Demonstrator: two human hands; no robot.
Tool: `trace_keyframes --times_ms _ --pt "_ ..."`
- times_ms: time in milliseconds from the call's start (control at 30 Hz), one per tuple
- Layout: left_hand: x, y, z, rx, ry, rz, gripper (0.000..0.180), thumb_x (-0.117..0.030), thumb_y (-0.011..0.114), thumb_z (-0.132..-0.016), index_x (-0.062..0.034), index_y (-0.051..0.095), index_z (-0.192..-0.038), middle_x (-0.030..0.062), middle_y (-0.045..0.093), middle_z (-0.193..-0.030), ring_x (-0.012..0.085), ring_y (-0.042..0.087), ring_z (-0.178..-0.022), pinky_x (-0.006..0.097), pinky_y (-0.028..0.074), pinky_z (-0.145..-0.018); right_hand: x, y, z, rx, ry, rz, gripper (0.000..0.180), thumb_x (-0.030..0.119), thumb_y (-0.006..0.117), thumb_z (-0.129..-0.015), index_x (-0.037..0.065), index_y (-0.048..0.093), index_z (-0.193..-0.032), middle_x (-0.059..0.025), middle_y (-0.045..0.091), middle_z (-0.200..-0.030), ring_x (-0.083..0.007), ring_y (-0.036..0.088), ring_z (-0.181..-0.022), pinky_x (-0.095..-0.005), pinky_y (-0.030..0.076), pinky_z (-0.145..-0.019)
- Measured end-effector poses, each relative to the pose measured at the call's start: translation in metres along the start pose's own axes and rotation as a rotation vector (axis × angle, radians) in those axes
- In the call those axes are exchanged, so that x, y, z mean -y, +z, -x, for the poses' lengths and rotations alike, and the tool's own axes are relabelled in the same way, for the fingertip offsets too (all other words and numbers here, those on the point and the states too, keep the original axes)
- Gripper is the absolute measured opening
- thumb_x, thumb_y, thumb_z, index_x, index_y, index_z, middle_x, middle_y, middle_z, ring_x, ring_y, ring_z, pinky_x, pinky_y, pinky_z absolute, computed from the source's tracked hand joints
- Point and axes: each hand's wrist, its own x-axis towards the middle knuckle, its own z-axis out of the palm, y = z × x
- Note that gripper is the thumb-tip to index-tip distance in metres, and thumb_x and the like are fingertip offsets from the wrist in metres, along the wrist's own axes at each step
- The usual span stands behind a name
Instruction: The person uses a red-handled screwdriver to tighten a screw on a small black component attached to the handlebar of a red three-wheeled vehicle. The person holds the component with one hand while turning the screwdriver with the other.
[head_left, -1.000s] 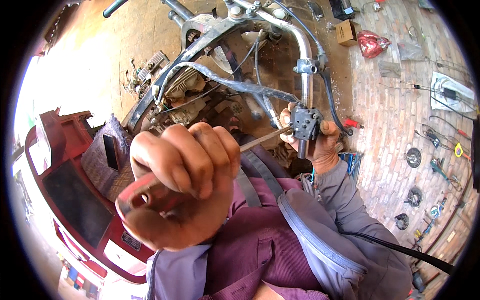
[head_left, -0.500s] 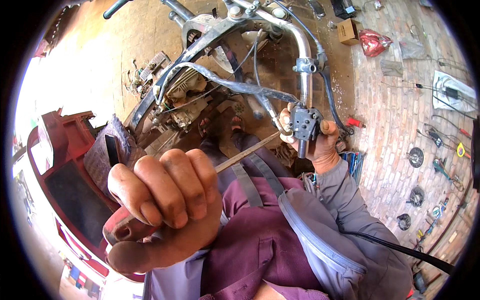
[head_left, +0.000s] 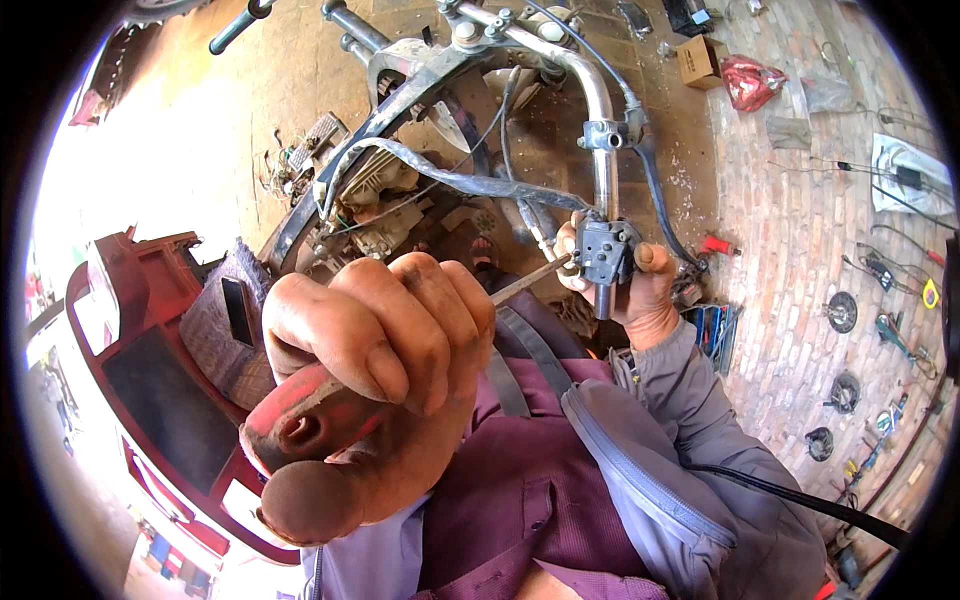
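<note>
Since a moment ago our left hand [head_left: 375, 365] has climbed back up the view and drawn a little closer to the handlebar, while our right hand has kept its place. We have our left fingers [head_left: 400, 310] wrapped tight, pressed side by side, round the red handle of a screwdriver [head_left: 300, 425], with the thumb lying along the butt end nearest us. Its thin metal shaft runs up and to the right, and the tip meets the small dark grey switch box [head_left: 603, 250] clamped on the chrome handlebar [head_left: 598, 120] of the stripped motorbike in front of us.

Our right hand [head_left: 640, 290] cups that switch box from behind and below, fingers curled round it and the thumb pressed on its right side. Black cables [head_left: 660, 200] run down beside the bar, just to the right of the box, and a bare bundle of wires [head_left: 450, 180] stretches from the engine area across to the same spot.

Below our hands we see our purple shirt [head_left: 520, 490] and a grey strap [head_left: 640, 480] crossing it. To our left stands a red body panel [head_left: 120, 330]. Over on the right, tools and round metal parts [head_left: 842, 312] lie spread on the brick floor [head_left: 790, 230], with a red bag [head_left: 752, 80] and a small cardboard box [head_left: 700, 60] further off.
</note>
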Motion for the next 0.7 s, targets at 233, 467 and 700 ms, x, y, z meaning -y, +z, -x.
trace_keyframes --times_ms 233,467,700 --pt "0.013 0.001 -0.003 0.003 -0.011 0.004 0.055 -0.067 0.058 -0.082 -0.0130 0.047 -0.086 -0.0021 0.046 -0.068 0.0109 0.045 -0.059 0.026 0.036 -0.057 0.002 -0.003 0.003 -0.069 -0.027 0.046 0.087 0.048 0.075 -0.061 -0.007 0.049 -0.123 -0.0131 0.059 -0.110 -0.0185 0.059 -0.081 -0.0310 0.049 -0.071" --pt "0.007 0.006 -0.001 -0.004 -0.006 0.002 0.055 -0.067 0.056 -0.083 -0.0131 0.047 -0.088 -0.0018 0.046 -0.070 0.0110 0.045 -0.060 0.026 0.037 -0.057 0.005 0.003 0.003 -0.039 0.052 0.042 0.087 0.047 0.080 -0.059 -0.001 0.048 -0.123 -0.0136 0.051 -0.106 -0.0220 0.049 -0.095 -0.0307 0.045 -0.069" --pt "0.003 0.006 -0.002 0.013 -0.037 -0.011 0.054 -0.067 0.056 -0.083 -0.0138 0.047 -0.086 -0.0021 0.045 -0.069 0.0100 0.045 -0.058 0.026 0.036 -0.057 0.004 0.006 0.002 -0.065 0.041 0.038 0.087 0.048 0.079 -0.058 -0.001 0.048 -0.123 -0.0118 0.049 -0.105 -0.0223 0.048 -0.097 -0.0303 0.046 -0.069"
